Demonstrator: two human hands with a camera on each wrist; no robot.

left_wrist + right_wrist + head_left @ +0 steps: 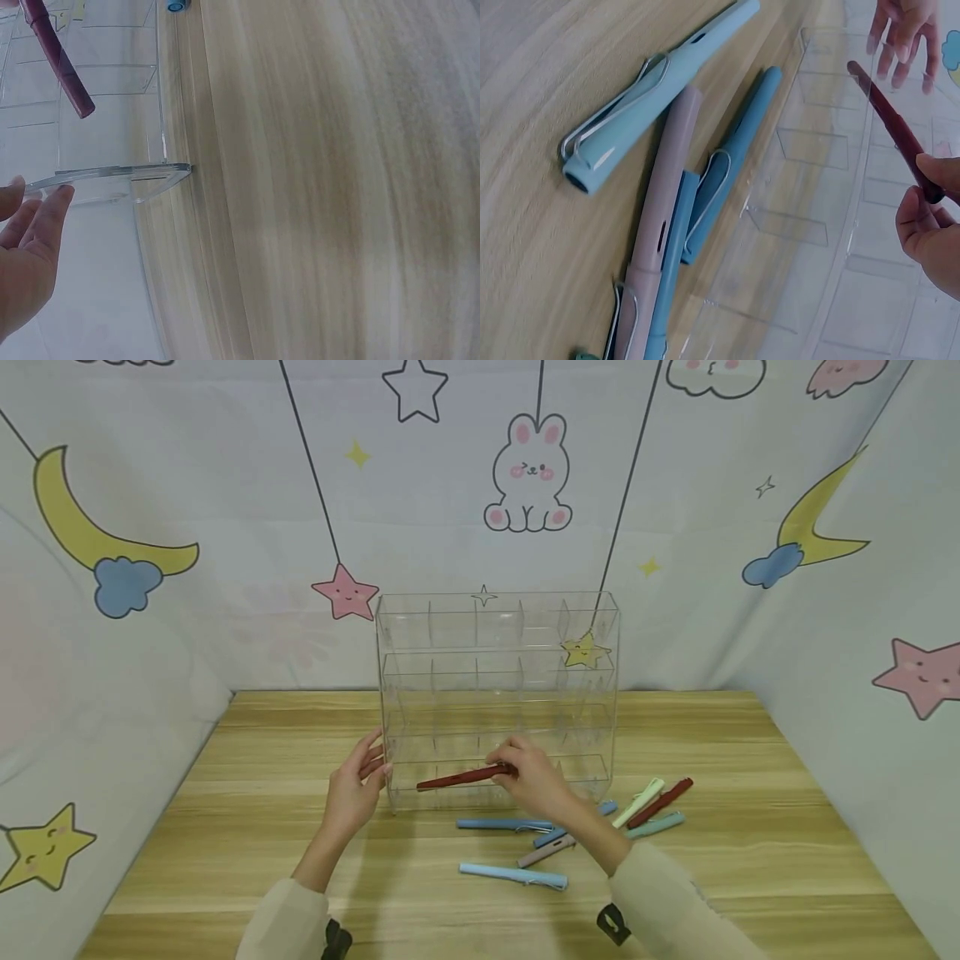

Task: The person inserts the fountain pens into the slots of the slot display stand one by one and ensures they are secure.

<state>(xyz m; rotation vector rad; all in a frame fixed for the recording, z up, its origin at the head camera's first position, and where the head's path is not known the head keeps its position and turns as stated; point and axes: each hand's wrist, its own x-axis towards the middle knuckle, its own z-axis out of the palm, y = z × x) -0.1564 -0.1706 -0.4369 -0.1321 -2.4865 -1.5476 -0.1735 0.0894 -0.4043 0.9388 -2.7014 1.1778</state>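
A clear acrylic organizer point(498, 693) with several compartments stands upright on the table. At its left side my left hand point(354, 787) touches the side panel, its fingers on the outer face and its thumb near the front edge. My right hand point(534, 777) pinches a dark red pen point(461, 778) by one end, between thumb and fingers. The pen lies nearly level in front of the lower compartments, its free end pointing left and slightly down. In the right wrist view the red pen point(892, 124) shows against the clear panels, apart from my left hand point(907, 34).
Nearest me lies a light blue pen point(513, 875). Behind it are a blue pen point(495, 823) and a mauve pen point(534, 855). Farther right lie a pale green pen point(647, 795), another dark red pen point(663, 802) and a teal pen point(660, 824). A patterned cloth point(450, 510) hangs behind.
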